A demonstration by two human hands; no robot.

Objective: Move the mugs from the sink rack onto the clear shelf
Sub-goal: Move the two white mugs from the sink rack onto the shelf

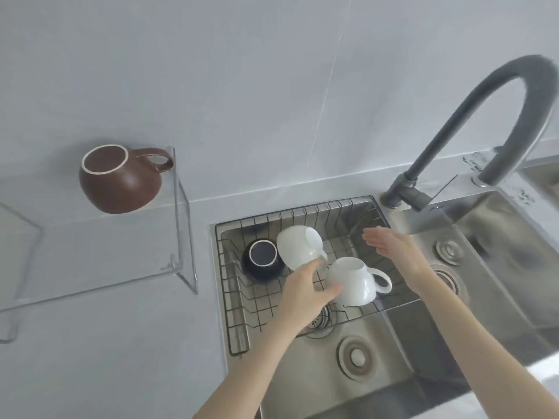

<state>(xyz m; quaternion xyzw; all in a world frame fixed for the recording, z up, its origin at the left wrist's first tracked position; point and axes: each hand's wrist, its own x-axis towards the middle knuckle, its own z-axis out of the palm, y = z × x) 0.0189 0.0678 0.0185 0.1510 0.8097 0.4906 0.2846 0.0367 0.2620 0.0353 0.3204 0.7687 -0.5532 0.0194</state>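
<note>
Tilting up-left from the left hand (305, 290), the white mug (298, 246) is held by its handle; the right hand (390, 246) is kept flat, empty.

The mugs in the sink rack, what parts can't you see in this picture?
Head view only:
- Tilted white mug: its handle is hidden behind the left hand.
- Dark blue mug: no handle shows; its far side is turned away.
- Upright white mug: the inside is out of sight.
- Clear shelf: its left end is cut off by the picture edge.
- Faucet: the top is blurred.
</note>
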